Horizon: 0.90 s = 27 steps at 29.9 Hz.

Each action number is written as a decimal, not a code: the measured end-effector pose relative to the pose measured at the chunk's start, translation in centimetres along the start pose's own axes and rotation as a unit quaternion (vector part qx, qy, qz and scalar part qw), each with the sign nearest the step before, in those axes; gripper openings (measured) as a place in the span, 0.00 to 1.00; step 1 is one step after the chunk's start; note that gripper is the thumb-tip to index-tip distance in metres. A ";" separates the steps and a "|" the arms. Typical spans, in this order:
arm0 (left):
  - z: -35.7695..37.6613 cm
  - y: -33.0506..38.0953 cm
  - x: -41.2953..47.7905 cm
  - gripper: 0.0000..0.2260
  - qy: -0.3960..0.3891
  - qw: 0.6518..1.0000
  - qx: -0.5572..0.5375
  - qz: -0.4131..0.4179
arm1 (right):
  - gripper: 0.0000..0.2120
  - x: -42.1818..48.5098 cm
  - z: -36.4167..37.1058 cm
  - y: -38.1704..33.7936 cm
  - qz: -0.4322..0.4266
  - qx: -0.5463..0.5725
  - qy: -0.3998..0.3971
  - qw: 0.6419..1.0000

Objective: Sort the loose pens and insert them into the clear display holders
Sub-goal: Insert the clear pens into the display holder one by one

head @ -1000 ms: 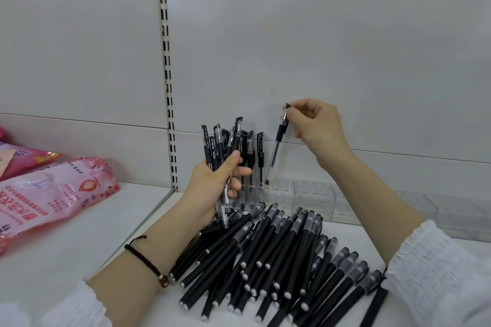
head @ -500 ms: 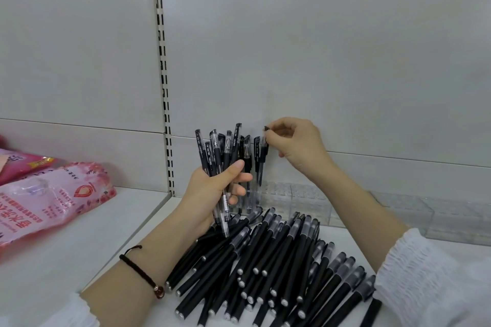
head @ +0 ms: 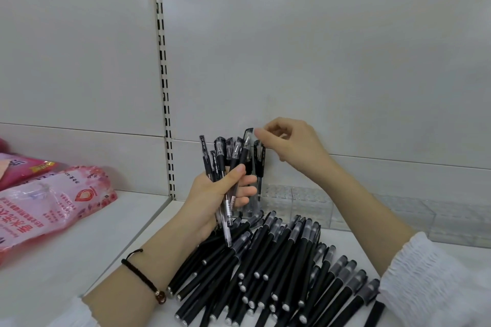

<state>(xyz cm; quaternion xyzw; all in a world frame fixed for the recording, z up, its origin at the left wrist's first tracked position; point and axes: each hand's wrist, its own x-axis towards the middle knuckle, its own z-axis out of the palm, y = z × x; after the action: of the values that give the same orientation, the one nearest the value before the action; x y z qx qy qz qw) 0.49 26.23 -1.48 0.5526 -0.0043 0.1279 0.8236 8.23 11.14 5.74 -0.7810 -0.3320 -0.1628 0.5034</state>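
Note:
My left hand (head: 215, 194) is shut on a bundle of clear-barrel pens (head: 220, 156) with black caps, held upright above the shelf. My right hand (head: 292, 143) hovers just right of the bundle, its curled index fingertip at the cap of the tallest pen (head: 248, 138); whether it pinches that cap is unclear. One capped pen (head: 259, 164) stands in the leftmost clear display holder (head: 305, 202), behind my left fingers. A large pile of loose matte black pens (head: 281, 268) lies on the white shelf in front of the holders.
More clear holders (head: 403, 214) run rightward along the back panel. Pink plastic packages (head: 47, 210) lie on the neighbouring shelf at left. A slotted upright strip (head: 163, 103) divides the back wall. A black lid or box (head: 374, 313) lies at the pile's right edge.
My right hand lowered its single pen into the holder beside the bundle, then lifted off it to the cap of the bundle's tallest pen. My left hand stayed put.

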 end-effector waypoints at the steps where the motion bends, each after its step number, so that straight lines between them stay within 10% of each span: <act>1: 0.1 0.0 0.0 0.20 -0.005 1.000 0.001 0.001 | 0.09 -0.2 -0.1 -0.5 -0.005 0.016 -0.038 0.999; 8: 0.3 -0.2 0.1 0.20 -0.021 1.000 0.003 0.015 | 0.05 -0.4 -0.2 -1.5 0.075 0.109 -0.102 0.986; 15: 0.2 -0.2 0.2 0.15 0.004 1.000 0.020 0.007 | 0.05 0.6 -1.7 -1.3 0.099 0.191 0.078 0.973; 19: -0.1 0.0 0.5 0.15 0.021 1.000 0.006 0.012 | 0.06 0.7 -2.2 -0.5 0.040 0.093 0.164 0.981; 27: -0.3 0.7 0.8 0.15 -0.028 0.993 -0.115 -0.006 | 0.03 0.7 -0.8 1.2 -0.024 -0.097 0.081 0.992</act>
<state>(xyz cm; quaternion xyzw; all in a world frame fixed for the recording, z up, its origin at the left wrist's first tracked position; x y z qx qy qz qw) 1.03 26.90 -0.80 0.4573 -0.0389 0.1061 0.8821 9.58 10.31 5.71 -0.8023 -0.2912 -0.2686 0.4465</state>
